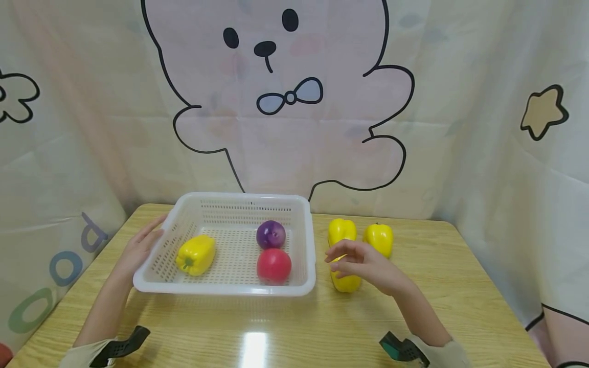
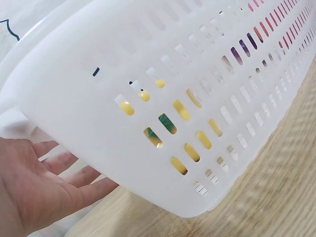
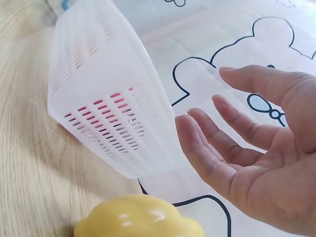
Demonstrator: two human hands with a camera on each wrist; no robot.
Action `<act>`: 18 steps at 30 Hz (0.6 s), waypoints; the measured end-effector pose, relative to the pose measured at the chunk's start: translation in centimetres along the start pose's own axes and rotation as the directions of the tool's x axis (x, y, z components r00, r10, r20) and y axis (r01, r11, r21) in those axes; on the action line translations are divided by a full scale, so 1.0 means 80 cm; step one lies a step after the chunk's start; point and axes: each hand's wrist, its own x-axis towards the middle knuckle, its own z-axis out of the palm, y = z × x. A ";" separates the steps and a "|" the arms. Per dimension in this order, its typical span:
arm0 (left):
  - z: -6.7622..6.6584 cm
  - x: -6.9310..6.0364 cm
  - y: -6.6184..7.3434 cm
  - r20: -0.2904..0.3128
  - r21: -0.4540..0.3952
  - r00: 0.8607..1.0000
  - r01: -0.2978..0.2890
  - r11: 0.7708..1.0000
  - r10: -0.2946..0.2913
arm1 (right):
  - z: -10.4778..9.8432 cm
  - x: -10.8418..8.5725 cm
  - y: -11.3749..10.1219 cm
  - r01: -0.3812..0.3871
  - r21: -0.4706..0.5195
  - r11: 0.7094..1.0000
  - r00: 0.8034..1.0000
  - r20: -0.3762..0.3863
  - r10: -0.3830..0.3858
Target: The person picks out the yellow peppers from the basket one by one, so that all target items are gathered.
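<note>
A white plastic basket (image 1: 234, 290) stands on the table, holding a yellow bell pepper (image 1: 197, 255), a glossy round purple vegetable (image 1: 270, 234) and a round red one, like a tomato (image 1: 274, 266). Along the basket's left end lies my left hand (image 1: 140, 248), its fingers extended beside the wall under the rim in the left wrist view. My right hand (image 1: 368, 266) hovers right of the basket with loosely bent fingers and nothing in them. Below and behind it are a near yellow pepper (image 1: 346, 283), partly covered by the hand, a back pepper (image 1: 342, 230) and a right one (image 1: 379, 238).
The wooden table (image 1: 198, 327) reaches back to a printed curtain (image 1: 285, 153) with a bear drawing. Part of a red round object (image 1: 4, 355) shows at the lower left corner. Both wrists wear black straps (image 1: 121, 349).
</note>
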 end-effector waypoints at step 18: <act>-0.003 0.001 0.000 0.020 -0.003 1.000 0.003 1.000 -0.003 | 0.018 0.040 -0.032 0.028 -0.051 0.998 0.999 0.017 -0.028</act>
